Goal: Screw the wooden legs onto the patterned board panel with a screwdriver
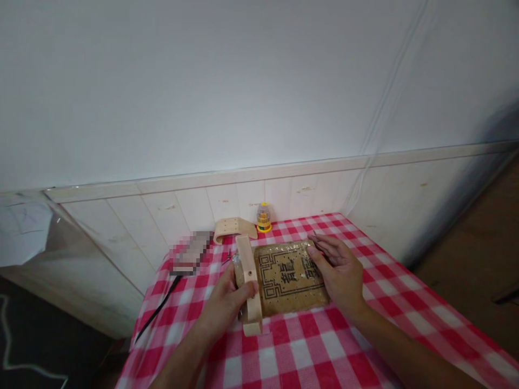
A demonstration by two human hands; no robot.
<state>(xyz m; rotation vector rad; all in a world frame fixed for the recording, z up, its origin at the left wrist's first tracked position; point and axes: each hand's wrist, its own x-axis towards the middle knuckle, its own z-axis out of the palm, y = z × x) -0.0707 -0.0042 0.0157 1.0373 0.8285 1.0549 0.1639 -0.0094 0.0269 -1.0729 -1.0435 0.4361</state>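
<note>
On a red-and-white checked table (308, 346), the left hand (227, 302) grasps a pale wooden strip (249, 283) against a brown engraved wooden board's (284, 281) left edge; the right hand (338, 267), grip released, rests flat on the board.

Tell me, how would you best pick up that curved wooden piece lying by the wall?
Grip the curved wooden piece across its flat top strip, coming from above and the near side. It arches free on the checked tablecloth, and the yellow container crowds its right end, so the middle is easiest.
</note>
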